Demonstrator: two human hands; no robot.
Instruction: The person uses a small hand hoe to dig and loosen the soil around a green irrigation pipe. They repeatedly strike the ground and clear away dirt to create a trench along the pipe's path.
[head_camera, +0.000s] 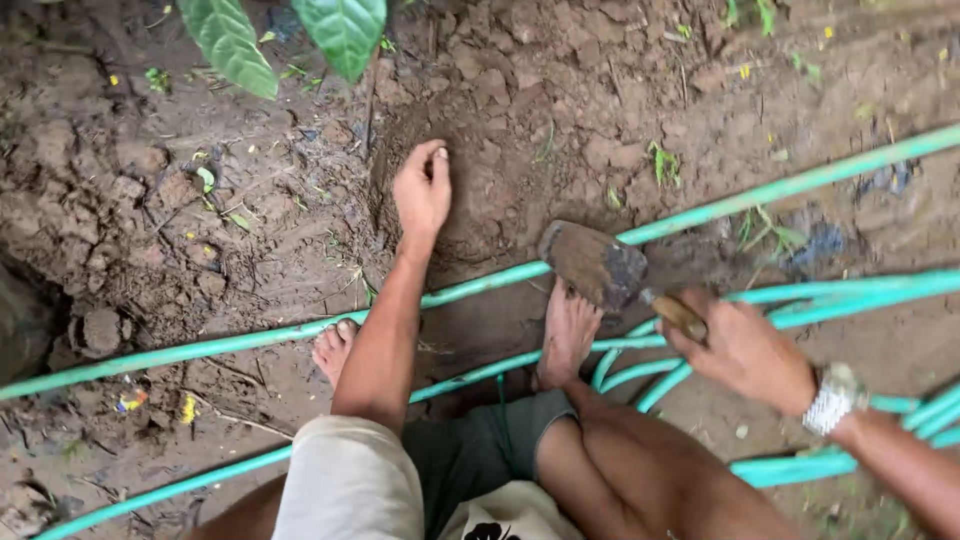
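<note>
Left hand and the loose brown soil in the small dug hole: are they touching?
Touching. The head view shows the left hand with its fingertips pressed into the loose brown soil of the hole, with no gap visible between them.

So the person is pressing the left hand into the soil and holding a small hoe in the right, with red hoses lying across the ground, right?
Nearly. The head view shows the hoses are green, not red. The left hand does press into the soil, and the right hand holds the small hoe.

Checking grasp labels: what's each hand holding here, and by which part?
The right hand grips a small hoe by its wooden handle, just behind the blade. The left hand holds nothing; its fingers press into the loose soil.
</note>
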